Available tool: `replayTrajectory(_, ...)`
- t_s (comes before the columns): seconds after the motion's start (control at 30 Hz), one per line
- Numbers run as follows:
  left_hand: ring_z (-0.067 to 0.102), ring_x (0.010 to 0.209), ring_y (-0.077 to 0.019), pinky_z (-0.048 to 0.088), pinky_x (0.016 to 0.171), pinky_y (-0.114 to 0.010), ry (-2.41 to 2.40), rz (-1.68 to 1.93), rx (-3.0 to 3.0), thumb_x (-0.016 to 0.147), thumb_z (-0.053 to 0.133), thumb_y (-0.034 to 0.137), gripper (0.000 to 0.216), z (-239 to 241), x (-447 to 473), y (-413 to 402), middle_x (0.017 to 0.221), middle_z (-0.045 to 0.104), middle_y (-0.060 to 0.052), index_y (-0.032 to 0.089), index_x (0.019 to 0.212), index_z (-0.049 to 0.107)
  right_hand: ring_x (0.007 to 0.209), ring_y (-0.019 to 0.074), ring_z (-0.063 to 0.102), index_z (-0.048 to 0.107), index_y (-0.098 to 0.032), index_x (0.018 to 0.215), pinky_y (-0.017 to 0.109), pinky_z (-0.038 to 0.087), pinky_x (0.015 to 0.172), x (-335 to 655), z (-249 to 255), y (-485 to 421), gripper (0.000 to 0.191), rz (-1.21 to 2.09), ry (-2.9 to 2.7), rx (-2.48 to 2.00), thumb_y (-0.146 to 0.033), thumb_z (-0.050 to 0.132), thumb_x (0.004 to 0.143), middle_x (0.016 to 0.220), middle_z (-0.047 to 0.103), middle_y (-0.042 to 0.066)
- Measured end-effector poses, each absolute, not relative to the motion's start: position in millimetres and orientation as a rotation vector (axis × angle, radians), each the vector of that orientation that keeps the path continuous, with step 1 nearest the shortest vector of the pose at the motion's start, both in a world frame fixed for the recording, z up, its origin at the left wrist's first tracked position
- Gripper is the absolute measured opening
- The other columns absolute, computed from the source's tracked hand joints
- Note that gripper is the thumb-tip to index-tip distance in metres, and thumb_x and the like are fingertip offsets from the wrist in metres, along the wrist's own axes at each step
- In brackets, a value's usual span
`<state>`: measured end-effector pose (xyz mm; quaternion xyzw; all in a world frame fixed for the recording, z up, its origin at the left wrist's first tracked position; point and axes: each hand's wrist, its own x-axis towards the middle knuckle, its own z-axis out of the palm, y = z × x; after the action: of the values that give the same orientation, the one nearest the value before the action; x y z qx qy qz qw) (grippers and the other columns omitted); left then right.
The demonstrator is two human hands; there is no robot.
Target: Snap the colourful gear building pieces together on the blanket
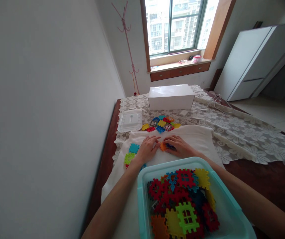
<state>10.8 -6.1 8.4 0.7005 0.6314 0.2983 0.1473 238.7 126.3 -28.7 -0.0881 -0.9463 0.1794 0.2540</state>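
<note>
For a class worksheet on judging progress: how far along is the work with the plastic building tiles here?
Done: a flat patch of joined-looking tiles lies beyond the white cloth, and two loose tiles sit beside the left hand. In hand: both hands, the right hand too, press on an orange tile between them. Left: the teal bin holds many more tiles.

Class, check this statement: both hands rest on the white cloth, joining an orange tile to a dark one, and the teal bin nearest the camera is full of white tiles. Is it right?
One detail is wrong. The head view shows the teal bin holding multicoloured tiles: red, green, yellow, orange, blue. The rest stands: left hand and right hand rest on the white cloth, meeting at an orange tile and a dark one.
</note>
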Motion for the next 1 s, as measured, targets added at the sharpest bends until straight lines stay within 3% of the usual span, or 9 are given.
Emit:
replayTrajectory(0.17, 0.070, 0.137, -0.0322, 0.049, 0.127, -0.054, 1.836, 0.942, 1.933, 0.116, 0.048, 0.039, 0.043, 9, 11, -6, 0.137, 0.080, -0.013, 0.018, 0.148, 0.069, 0.128, 0.0330, 0.072, 0.073, -0.022, 0.139, 0.056, 0.058, 0.114, 239, -28, 126, 0.033, 0.433, -2.581, -0.236, -0.036, 0.070, 0.109, 0.140, 0.077, 0.015)
replayTrajectory(0.33, 0.072, 0.134, -0.0309, 0.052, 0.126, -0.052, 1.794, 0.958, 1.902, 0.113, 0.049, 0.036, 0.040, 9, 12, -6, 0.138, 0.080, -0.012, 0.019, 0.141, 0.072, 0.135, 0.0338, 0.069, 0.070, -0.025, 0.147, 0.059, 0.056, 0.118, 240, -29, 124, 0.040, 0.413, -2.596, -0.224, -0.026, 0.067, 0.107, 0.146, 0.075, 0.014)
replayTrajectory(0.47, 0.074, 0.129, -0.0281, 0.054, 0.125, -0.049, 1.644, 0.979, 1.829, 0.089, 0.055, 0.013, 0.047, 13, 10, -9, 0.129, 0.083, -0.007, 0.022, 0.130, 0.075, 0.136, 0.0325, 0.069, 0.068, -0.028, 0.151, 0.060, 0.055, 0.119, 240, -28, 124, 0.045, 0.448, -2.596, -0.225, -0.023, 0.065, 0.107, 0.148, 0.075, 0.012)
replayTrajectory(0.6, 0.071, 0.134, -0.0310, 0.053, 0.127, -0.053, 1.447, 1.129, 1.610, 0.063, 0.054, 0.011, 0.060, 13, 3, -8, 0.132, 0.080, -0.009, 0.021, 0.119, 0.073, 0.137, 0.0331, 0.069, 0.068, -0.027, 0.150, 0.061, 0.055, 0.120, 240, -29, 125, 0.043, 0.441, -2.601, -0.229, -0.024, 0.064, 0.108, 0.148, 0.074, 0.013)
replayTrajectory(0.77, 0.067, 0.143, -0.0318, 0.040, 0.138, -0.055, 1.166, 1.227, 1.441, 0.052, 0.055, 0.014, 0.068, 7, -8, -4, 0.135, 0.077, -0.011, 0.022, 0.118, 0.069, 0.132, 0.0339, 0.071, 0.070, -0.023, 0.143, 0.060, 0.058, 0.116, 239, -27, 124, 0.034, 0.416, -2.600, -0.238, -0.029, 0.065, 0.110, 0.143, 0.077, 0.014)
replayTrajectory(0.87, 0.065, 0.146, -0.0313, 0.041, 0.138, -0.054, 1.127, 1.102, 1.436, 0.051, 0.055, 0.014, 0.071, 7, -9, -6, 0.142, 0.075, -0.011, 0.022, 0.120, 0.068, 0.125, 0.0317, 0.075, 0.073, -0.022, 0.134, 0.054, 0.063, 0.108, 239, -26, 123, 0.027, 0.439, -2.553, -0.240, -0.031, 0.067, 0.110, 0.136, 0.079, 0.014)
replayTrajectory(1.0, 0.057, 0.155, -0.0337, 0.045, 0.136, -0.053, 1.218, 0.859, 1.625, 0.052, 0.055, 0.011, 0.089, 13, -3, -11, 0.162, 0.065, -0.009, 0.025, 0.139, 0.070, 0.119, 0.0293, 0.077, 0.075, -0.023, 0.127, 0.049, 0.064, 0.104, 238, -28, 123, 0.021, 0.485, -2.505, -0.260, -0.028, 0.067, 0.108, 0.131, 0.080, 0.012)
